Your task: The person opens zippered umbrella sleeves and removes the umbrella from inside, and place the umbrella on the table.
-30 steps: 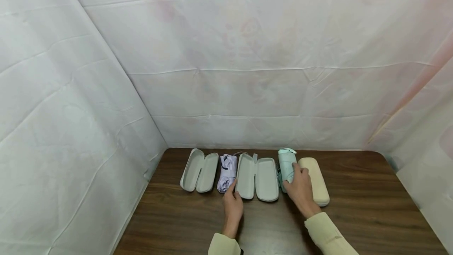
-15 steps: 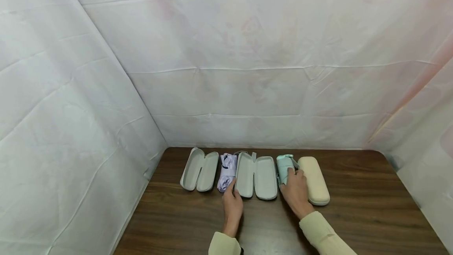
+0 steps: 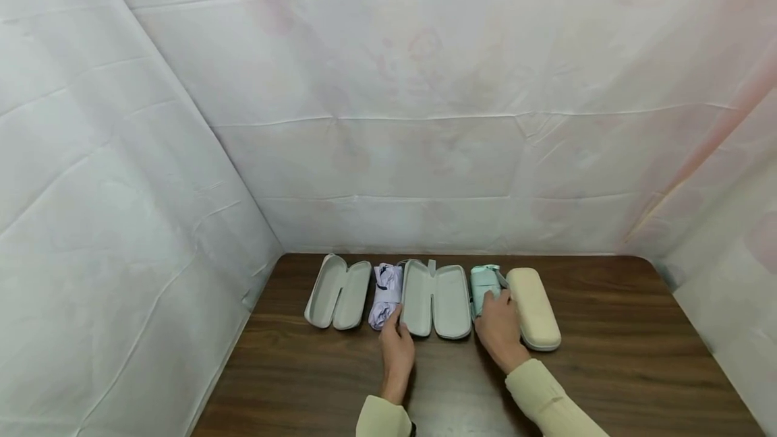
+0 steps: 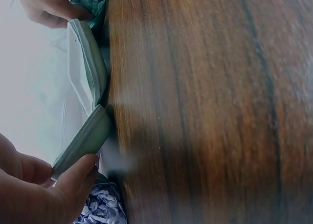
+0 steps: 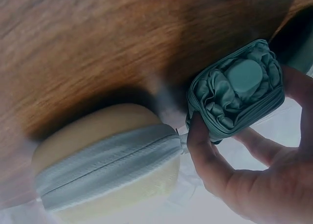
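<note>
In the head view my right hand grips the near end of a teal folded umbrella lying on the table. The right wrist view looks onto the end of that umbrella, its fabric gathered round a rounded handle tip, with fingers at both sides. My left hand pinches the near left edge of an open grey hard case, which lies with both halves spread. The left wrist view shows thumb and finger on the edge of the case. A lilac folded umbrella lies just left of this case.
A second open grey case lies at the left end of the row. Right of the teal umbrella is a closed cream case with a grey zip band. White cloth walls stand behind and beside the dark wooden table.
My right hand has drawn the teal umbrella a little nearer and to the left, and its strap now shows on the right. The left hand has stayed at the open case's edge.
</note>
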Action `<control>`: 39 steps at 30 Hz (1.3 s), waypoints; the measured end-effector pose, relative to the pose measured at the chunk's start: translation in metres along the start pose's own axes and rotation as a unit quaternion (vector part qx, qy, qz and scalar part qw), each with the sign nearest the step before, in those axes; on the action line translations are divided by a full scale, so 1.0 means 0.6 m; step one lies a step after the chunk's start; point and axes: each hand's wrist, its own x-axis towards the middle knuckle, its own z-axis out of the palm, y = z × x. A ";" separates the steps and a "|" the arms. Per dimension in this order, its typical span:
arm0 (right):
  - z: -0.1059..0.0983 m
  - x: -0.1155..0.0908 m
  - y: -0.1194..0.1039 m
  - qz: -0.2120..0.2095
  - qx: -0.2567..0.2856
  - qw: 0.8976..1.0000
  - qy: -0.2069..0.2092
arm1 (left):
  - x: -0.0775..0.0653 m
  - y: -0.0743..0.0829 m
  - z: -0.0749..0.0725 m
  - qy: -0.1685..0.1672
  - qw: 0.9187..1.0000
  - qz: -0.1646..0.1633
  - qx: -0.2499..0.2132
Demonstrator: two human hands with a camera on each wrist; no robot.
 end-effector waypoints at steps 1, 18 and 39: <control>0.001 -0.001 -0.001 -0.006 -0.007 1.000 0.007 | 0.000 -0.001 0.000 0.002 1.000 0.003 0.001; -0.008 -0.030 0.016 -0.053 0.035 0.998 0.027 | -0.005 -0.007 0.001 0.032 0.997 0.053 0.049; -0.080 -0.023 0.091 -0.037 0.068 0.991 0.107 | -0.075 0.058 0.089 -0.040 0.952 0.288 0.097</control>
